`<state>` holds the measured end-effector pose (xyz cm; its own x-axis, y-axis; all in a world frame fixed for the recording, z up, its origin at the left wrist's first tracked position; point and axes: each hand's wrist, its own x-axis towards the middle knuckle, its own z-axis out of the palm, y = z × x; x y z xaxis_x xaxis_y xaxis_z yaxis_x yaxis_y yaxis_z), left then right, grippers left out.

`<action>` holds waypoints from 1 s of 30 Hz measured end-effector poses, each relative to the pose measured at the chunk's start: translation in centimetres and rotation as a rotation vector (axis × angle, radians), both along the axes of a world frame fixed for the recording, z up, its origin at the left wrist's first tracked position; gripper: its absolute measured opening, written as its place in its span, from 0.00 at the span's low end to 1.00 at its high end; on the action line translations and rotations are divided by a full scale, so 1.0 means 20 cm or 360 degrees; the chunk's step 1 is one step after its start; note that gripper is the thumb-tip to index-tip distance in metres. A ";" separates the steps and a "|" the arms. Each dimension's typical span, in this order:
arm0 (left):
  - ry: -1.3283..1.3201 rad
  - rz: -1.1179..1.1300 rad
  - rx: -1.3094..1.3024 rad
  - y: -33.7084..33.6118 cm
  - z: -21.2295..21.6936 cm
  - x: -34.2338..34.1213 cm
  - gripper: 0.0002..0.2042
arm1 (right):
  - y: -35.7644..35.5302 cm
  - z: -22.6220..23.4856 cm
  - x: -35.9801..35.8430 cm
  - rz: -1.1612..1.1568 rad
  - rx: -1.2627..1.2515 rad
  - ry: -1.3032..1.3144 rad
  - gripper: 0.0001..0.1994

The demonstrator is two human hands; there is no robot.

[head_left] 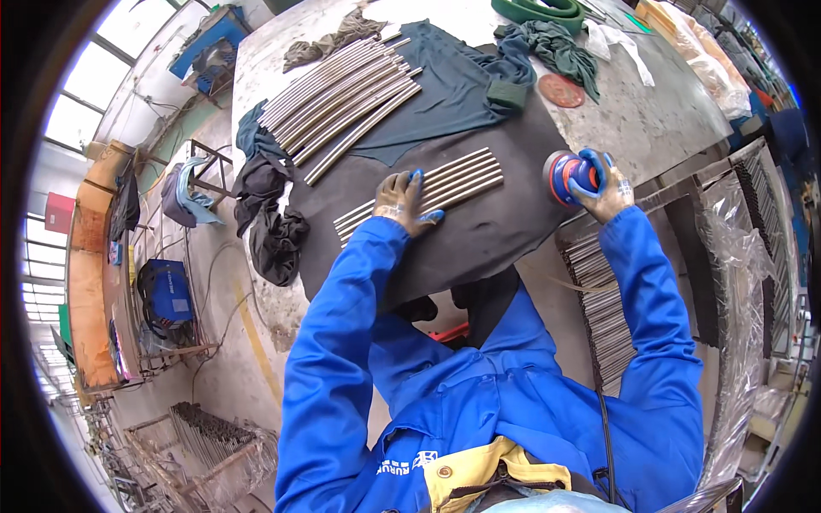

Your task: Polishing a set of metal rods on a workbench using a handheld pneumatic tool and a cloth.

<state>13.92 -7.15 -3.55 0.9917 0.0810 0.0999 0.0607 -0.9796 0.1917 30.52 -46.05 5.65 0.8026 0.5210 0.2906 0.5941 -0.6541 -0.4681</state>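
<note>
A short row of several metal tubes lies side by side on the dark cloth in front of me. Across their left part rests my left hand, in a worn blue-and-grey work glove, its thumb and fingers spread apart. My right hand, gloved alike, is wrapped round a blue-and-red handheld power sander at the right edge of the cloth. The sander's round face is tilted to the left, apart from the tubes. A larger bundle of longer tubes lies farther back to the left.
Green cloth covers the table's back middle, with a reddish disc to its right. Crumpled dark rags hang at the left edge. A rack of rods stands beside my right arm; a blue bag sits at left.
</note>
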 end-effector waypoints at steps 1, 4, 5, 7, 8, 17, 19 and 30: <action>-0.0002 -0.0009 -0.0003 0.01 0.00 -0.01 0.47 | -0.01 -0.01 -0.01 0.0001 0.0002 0.0021 0.33; -0.0010 -0.0037 0.0012 0.03 0.02 -0.03 0.46 | 0.01 -0.04 -0.01 0.0038 0.0017 0.0040 0.33; -0.0031 -0.0065 0.0024 0.04 0.03 -0.04 0.45 | 0.03 -0.05 -0.01 0.0064 0.0027 0.0026 0.33; -0.0075 -0.0119 0.0049 0.05 0.05 -0.05 0.43 | 0.08 -0.07 -0.01 0.0119 0.0047 -0.0007 0.33; -0.0227 -0.0109 -0.0029 0.09 0.06 -0.10 0.41 | 0.08 -0.06 -0.01 0.0126 0.0053 0.0000 0.33; -0.0801 0.0533 -0.0742 0.43 -0.16 -0.52 0.29 | 0.08 0.03 0.06 0.0123 0.0098 -0.0019 0.33; -0.0809 0.0540 -0.0813 0.36 -0.18 -0.49 0.29 | 0.07 0.04 0.05 0.0111 0.0101 -0.0026 0.33; -0.0859 0.0598 -0.1200 0.29 -0.14 -0.50 0.29 | 0.16 0.09 0.04 0.0174 0.0065 -0.0070 0.34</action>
<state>3.84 -1.32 -6.33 0.7259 0.6075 0.3226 0.0631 -0.5259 0.8482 31.36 -42.82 7.43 0.7278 0.5915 0.3471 0.6813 -0.5654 -0.4649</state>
